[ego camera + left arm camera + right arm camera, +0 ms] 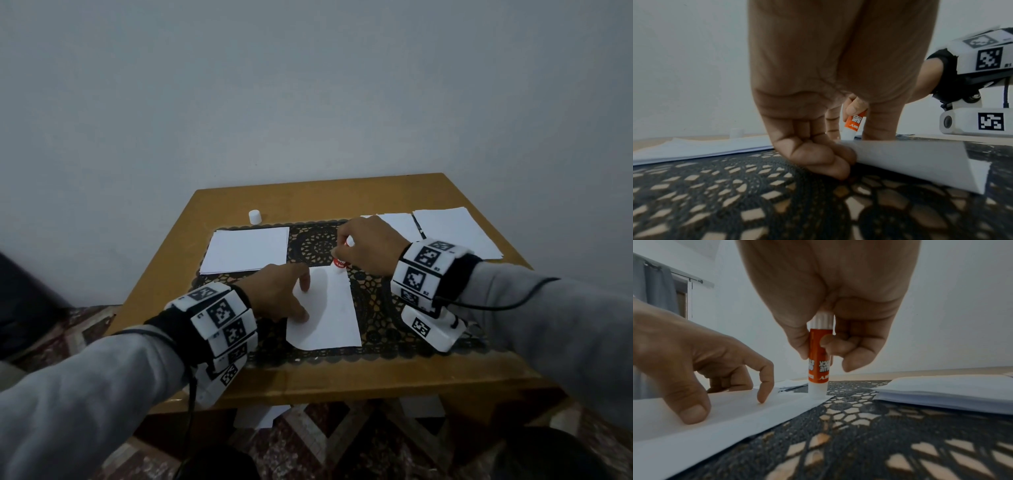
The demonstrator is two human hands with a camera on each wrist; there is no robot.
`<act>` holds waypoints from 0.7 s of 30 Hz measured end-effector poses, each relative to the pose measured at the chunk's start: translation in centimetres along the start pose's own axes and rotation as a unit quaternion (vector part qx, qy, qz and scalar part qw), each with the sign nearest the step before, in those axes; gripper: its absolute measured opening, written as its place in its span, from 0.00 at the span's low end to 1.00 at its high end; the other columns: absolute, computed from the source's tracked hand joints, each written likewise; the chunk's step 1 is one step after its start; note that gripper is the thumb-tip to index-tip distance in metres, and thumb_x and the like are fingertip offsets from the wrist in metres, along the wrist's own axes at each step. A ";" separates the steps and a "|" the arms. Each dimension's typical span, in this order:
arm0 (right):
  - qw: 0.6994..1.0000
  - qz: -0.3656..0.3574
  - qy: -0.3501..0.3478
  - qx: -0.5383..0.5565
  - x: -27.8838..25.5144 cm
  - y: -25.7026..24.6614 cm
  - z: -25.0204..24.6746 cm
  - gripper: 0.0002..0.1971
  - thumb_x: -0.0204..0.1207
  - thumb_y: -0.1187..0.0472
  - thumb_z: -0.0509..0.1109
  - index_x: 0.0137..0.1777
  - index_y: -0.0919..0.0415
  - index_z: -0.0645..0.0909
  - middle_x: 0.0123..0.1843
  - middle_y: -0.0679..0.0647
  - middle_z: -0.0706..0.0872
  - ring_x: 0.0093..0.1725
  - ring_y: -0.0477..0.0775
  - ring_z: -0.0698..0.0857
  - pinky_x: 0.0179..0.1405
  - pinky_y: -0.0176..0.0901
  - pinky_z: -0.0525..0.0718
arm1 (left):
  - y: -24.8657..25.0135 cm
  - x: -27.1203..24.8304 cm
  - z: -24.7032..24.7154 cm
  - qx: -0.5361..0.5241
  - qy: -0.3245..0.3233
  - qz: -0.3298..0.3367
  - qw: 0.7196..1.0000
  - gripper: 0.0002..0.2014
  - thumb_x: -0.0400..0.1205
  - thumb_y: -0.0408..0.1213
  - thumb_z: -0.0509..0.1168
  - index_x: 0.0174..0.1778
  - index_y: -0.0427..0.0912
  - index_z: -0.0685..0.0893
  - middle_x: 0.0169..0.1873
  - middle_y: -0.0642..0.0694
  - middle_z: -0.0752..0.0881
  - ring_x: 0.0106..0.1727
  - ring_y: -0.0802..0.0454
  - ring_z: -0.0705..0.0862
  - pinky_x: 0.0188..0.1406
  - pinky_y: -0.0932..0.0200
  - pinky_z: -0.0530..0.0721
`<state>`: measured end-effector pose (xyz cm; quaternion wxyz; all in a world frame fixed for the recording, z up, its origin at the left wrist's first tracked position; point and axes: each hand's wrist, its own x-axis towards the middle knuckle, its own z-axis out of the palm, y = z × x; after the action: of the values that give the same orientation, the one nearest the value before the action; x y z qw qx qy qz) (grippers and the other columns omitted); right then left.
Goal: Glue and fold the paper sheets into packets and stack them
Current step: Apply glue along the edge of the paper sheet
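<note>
Overhead, from the head camera, I see my left hand (274,294) pressing its index fingertip and thumb down on the left edge of a folded paper sheet (325,308), the fingers spread apart. That sheet lies at the middle of a dark lace mat (373,301) on the wooden table (342,380). My right hand (368,245) pinches a glue stick (340,263), nozzle down, at the sheet's far right corner. A stack of white paper (246,250) sits to the left on the mat, more sheets (452,229) lie at the far right, and a small white cap (255,216) stands beyond the left stack.

Next, on the left wrist camera, my left hand (828,81) fills the middle; its outer fingers (818,155) curl against the mat (777,203) just beside the folded sheet (920,162). Beyond them the orange glue stick (853,125) stands nearly upright with a right thumb on it.

Last, on the right wrist camera, my right hand (834,305) grips the glue stick (819,366) between thumb and curled fingers, its white tip touching the sheet (725,410) at the corner. My left hand (694,353) rests thumb and index tip on the paper, spread. The other stack (951,392) lies to the right.
</note>
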<state>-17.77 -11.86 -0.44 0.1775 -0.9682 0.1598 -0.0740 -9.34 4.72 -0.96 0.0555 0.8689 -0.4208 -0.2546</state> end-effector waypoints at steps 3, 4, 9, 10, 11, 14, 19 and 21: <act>1.000 -0.009 -0.010 -0.007 -0.1 0.0 0.1 0.07 0.77 0.54 0.69 0.42 0.56 0.82 0.48 0.51 0.84 0.36 0.47 0.77 0.36 0.42 0.75 | 0.1 0.0 -0.2 0.020 -0.020 0.013 1.000 0.33 0.77 0.42 0.73 0.77 0.55 0.66 0.62 0.45 0.77 0.45 0.53 0.81 0.37 0.66 0.79; 1.000 -0.013 -0.013 -0.009 -0.2 0.0 0.1 0.07 0.77 0.54 0.69 0.42 0.57 0.82 0.48 0.51 0.83 0.35 0.46 0.76 0.34 0.41 0.73 | 0.2 0.1 -0.3 0.030 -0.024 0.018 0.999 0.36 0.77 0.42 0.73 0.79 0.57 0.63 0.67 0.44 0.75 0.49 0.53 0.80 0.42 0.65 0.80; 0.998 -0.041 -0.046 0.010 -1.1 -0.1 -0.3 0.07 0.76 0.56 0.70 0.38 0.56 0.81 0.44 0.48 0.80 0.40 0.48 0.78 0.35 0.40 0.72 | 0.2 0.3 -0.5 0.057 -0.025 0.020 0.998 0.38 0.77 0.42 0.73 0.81 0.56 0.62 0.72 0.44 0.74 0.65 0.47 0.76 0.55 0.61 0.73; 0.997 -0.051 -0.057 0.012 -1.5 -0.2 -0.5 0.07 0.75 0.56 0.71 0.38 0.57 0.82 0.42 0.48 0.80 0.39 0.48 0.78 0.34 0.39 0.72 | 0.2 0.3 -0.4 0.058 -0.025 0.017 0.998 0.38 0.77 0.42 0.73 0.81 0.57 0.62 0.72 0.44 0.74 0.66 0.46 0.76 0.56 0.61 0.73; 0.996 -0.060 -0.066 0.012 -2.0 -0.3 -0.6 0.07 0.75 0.56 0.71 0.38 0.58 0.82 0.41 0.48 0.81 0.38 0.47 0.78 0.33 0.39 0.72 | 0.2 0.4 -0.4 0.058 -0.026 0.015 0.998 0.38 0.77 0.43 0.73 0.81 0.57 0.62 0.72 0.44 0.74 0.67 0.46 0.76 0.57 0.60 0.73; 0.994 -0.072 -0.085 0.020 -3.5 -0.7 -0.7 0.08 0.75 0.56 0.72 0.38 0.59 0.84 0.38 0.45 0.81 0.35 0.42 0.77 0.32 0.37 0.72 | 0.2 0.4 -0.3 0.059 -0.024 0.013 0.998 0.38 0.77 0.42 0.73 0.81 0.56 0.62 0.72 0.43 0.75 0.68 0.45 0.75 0.61 0.58 0.73; 0.989 -0.079 -0.121 0.028 -5.4 -1.3 -0.8 0.09 0.73 0.55 0.72 0.39 0.60 0.87 0.41 0.52 0.87 0.37 0.52 0.83 0.39 0.50 0.82 | 0.3 0.5 -0.3 0.077 -0.014 0.012 0.997 0.38 0.76 0.44 0.73 0.80 0.57 0.63 0.73 0.45 0.73 0.68 0.46 0.75 0.57 0.60 0.72; 0.988 -0.085 -0.129 0.029 -5.8 -1.5 -0.9 0.08 0.73 0.55 0.72 0.39 0.59 0.87 0.41 0.53 0.88 0.36 0.52 0.83 0.40 0.51 0.83 | 0.4 0.6 -0.3 0.091 -0.013 0.012 0.996 0.38 0.76 0.45 0.74 0.80 0.58 0.63 0.75 0.46 0.72 0.70 0.46 0.74 0.61 0.59 0.71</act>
<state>-22.96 -8.90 0.43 0.2179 -0.9742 0.0505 0.0317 -9.16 3.99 -0.78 -0.0262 0.8617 -0.4536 -0.2259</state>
